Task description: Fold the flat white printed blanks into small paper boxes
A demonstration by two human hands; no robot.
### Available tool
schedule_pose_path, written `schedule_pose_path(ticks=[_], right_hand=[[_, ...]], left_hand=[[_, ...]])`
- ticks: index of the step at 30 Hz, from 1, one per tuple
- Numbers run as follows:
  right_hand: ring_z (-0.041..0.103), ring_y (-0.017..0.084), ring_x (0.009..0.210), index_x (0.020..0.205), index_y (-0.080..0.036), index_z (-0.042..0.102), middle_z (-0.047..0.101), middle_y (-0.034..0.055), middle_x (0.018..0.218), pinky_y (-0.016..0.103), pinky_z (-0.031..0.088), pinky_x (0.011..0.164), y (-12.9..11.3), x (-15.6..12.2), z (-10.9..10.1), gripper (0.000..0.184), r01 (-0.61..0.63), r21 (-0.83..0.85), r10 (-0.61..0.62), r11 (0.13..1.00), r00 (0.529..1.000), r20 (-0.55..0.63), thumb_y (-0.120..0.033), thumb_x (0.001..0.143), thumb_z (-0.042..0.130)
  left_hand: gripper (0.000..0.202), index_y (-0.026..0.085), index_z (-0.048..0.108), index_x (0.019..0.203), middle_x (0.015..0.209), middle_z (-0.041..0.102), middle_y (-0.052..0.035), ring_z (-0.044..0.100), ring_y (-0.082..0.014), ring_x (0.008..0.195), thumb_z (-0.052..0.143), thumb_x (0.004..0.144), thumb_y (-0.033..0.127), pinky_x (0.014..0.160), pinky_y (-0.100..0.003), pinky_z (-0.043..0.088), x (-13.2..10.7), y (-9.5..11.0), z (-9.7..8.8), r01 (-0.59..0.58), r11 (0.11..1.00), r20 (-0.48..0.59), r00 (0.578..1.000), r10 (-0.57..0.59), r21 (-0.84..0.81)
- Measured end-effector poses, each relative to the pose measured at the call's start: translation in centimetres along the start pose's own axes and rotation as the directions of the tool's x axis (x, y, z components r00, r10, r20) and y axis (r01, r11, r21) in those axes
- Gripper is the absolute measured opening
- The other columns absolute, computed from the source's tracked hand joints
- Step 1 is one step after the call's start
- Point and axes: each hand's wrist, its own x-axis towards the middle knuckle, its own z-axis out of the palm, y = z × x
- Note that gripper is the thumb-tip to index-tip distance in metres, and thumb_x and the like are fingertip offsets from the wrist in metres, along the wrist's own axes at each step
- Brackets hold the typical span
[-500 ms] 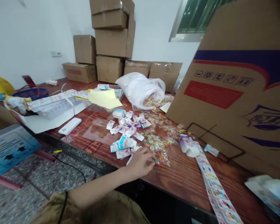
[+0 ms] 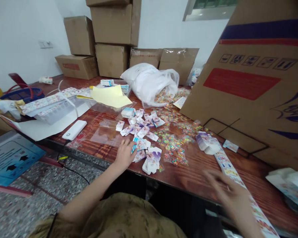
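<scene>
My left hand (image 2: 125, 153) lies on the table's near side, fingers curled over the end of a blue-and-white small carton (image 2: 139, 144). Its fingertips close on that carton's edge. My right hand (image 2: 229, 193) is blurred at the lower right, fingers stretched out to the left, with nothing visible in them. It hovers near a long strip of printed sachets (image 2: 228, 167). Between my hands is a small pile of flat white-and-purple cartons (image 2: 152, 160). Clear sachets of coloured bits (image 2: 175, 145) are spread behind it, and more small cartons (image 2: 139, 124) lie in a heap.
A white sack (image 2: 149, 82) spills sachets at the back. A large cardboard box (image 2: 240, 82) leans on the right, with stacked boxes (image 2: 111, 26) behind. A white power bank (image 2: 74, 130) sits near the left front edge. Yellow paper (image 2: 110, 96) covers a clear tray.
My left hand has moved left, from the sachets to the blue-and-white carton. My right hand has come into view at the lower right. The view has tilted downward.
</scene>
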Motion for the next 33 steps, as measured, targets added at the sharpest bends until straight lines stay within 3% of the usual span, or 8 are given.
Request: schedule_pose_path(ticks=[6, 10, 17, 22, 26, 28, 31, 33], right_hand=[[0.067, 0.024, 0.094, 0.102, -0.021, 0.070, 0.070, 0.0100, 0.101, 0.036, 0.054, 0.083, -6.5, 4.4, 12.2, 0.024, 0.297, 0.119, -0.319, 0.947, 0.907, 0.276, -0.031, 0.096, 0.049], [0.057, 0.031, 0.110, 0.116, -0.015, 0.066, 0.063, 0.0160, 0.116, 0.047, 0.048, 0.094, -7.2, 6.2, 15.4, 0.028, 0.430, -0.105, -0.333, 0.897, 0.812, 0.479, -0.025, 0.091, 0.058], [0.054, 0.026, 0.099, 0.109, -0.018, 0.066, 0.061, 0.0124, 0.107, 0.042, 0.047, 0.088, -7.5, 7.2, 15.2, 0.022, 0.545, -0.111, -0.386, 0.831, 0.709, 0.591, -0.014, 0.089, 0.056], [0.058, 0.020, 0.086, 0.082, -0.017, 0.065, 0.060, 0.0060, 0.087, 0.039, 0.046, 0.086, -8.0, 8.4, 14.8, 0.006, 0.480, -0.033, -0.381, 0.877, 0.736, 0.560, -0.015, 0.087, 0.062], [0.060, 0.016, 0.075, 0.076, -0.020, 0.063, 0.062, -0.0001, 0.076, 0.049, 0.037, 0.101, -9.1, 8.3, 12.7, 0.019, 0.474, 0.029, -0.434, 0.880, 0.777, 0.456, -0.014, 0.091, 0.055], [0.062, 0.015, 0.078, 0.082, -0.022, 0.064, 0.065, -0.0007, 0.081, 0.053, 0.029, 0.110, -10.3, 7.9, 11.4, 0.019, 0.489, 0.082, -0.481, 0.868, 0.791, 0.378, -0.013, 0.093, 0.051], [0.064, 0.013, 0.078, 0.088, -0.023, 0.060, 0.066, -0.0026, 0.082, 0.054, 0.019, 0.117, -12.3, 6.9, 10.1, 0.017, 0.490, 0.159, -0.515, 0.857, 0.801, 0.305, -0.013, 0.094, 0.048], [0.063, 0.012, 0.071, 0.088, -0.024, 0.057, 0.064, -0.0043, 0.077, 0.054, 0.020, 0.118, -13.1, 6.1, 10.1, 0.015, 0.452, 0.190, -0.490, 0.871, 0.816, 0.306, -0.012, 0.093, 0.048]], left_hand=[[0.020, 0.019, 0.066, 0.100, 0.098, 0.058, -0.0086, 0.051, -0.0264, 0.096, 0.060, 0.089, 0.035, 0.086, -0.041, 0.046, -2.9, 3.8, 1.6, -0.126, 0.992, -0.021, 0.992, 0.126, 0.002], [0.032, 0.018, 0.064, 0.104, 0.105, 0.057, -0.0102, 0.051, -0.0289, 0.099, 0.072, 0.080, 0.037, 0.083, -0.043, 0.048, -3.3, 5.2, 3.0, -0.119, 0.992, 0.063, 0.991, 0.115, 0.049], [0.037, 0.014, 0.061, 0.103, 0.108, 0.059, -0.0116, 0.054, -0.0298, 0.101, 0.075, 0.078, 0.037, 0.084, -0.045, 0.050, -3.4, 4.6, 4.4, -0.122, 0.992, 0.087, 0.989, 0.118, 0.044], [0.045, 0.015, 0.056, 0.112, 0.111, 0.061, -0.0122, 0.055, -0.0317, 0.105, 0.077, 0.075, 0.030, 0.087, -0.048, 0.050, -2.8, 4.7, 3.1, -0.062, 0.993, 0.121, 0.990, 0.074, -0.096], [0.052, 0.016, 0.050, 0.122, 0.115, 0.060, -0.0113, 0.054, -0.0293, 0.112, 0.074, 0.076, 0.020, 0.097, -0.047, 0.045, -0.5, 4.7, 0.7, 0.099, 0.879, 0.205, 0.979, -0.001, -0.466], [0.046, 0.017, 0.051, 0.120, 0.110, 0.062, -0.0077, 0.057, -0.0236, 0.104, 0.069, 0.078, 0.021, 0.093, -0.039, 0.047, 0.8, 4.7, -0.4, 0.204, 0.672, 0.360, 0.928, 0.099, -0.712], [0.022, 0.015, 0.058, 0.100, 0.086, 0.061, 0.0002, 0.058, -0.0137, 0.079, 0.060, 0.078, 0.018, 0.073, -0.025, 0.047, 2.2, 4.5, -1.4, 0.447, 0.345, 0.556, 0.749, 0.360, -0.825], [0.012, 0.015, 0.057, 0.084, 0.071, 0.056, 0.0038, 0.053, -0.0102, 0.067, 0.057, 0.073, 0.014, 0.063, -0.021, 0.043, 2.4, 4.4, -1.5, 0.538, 0.288, 0.609, 0.675, 0.417, -0.792]])
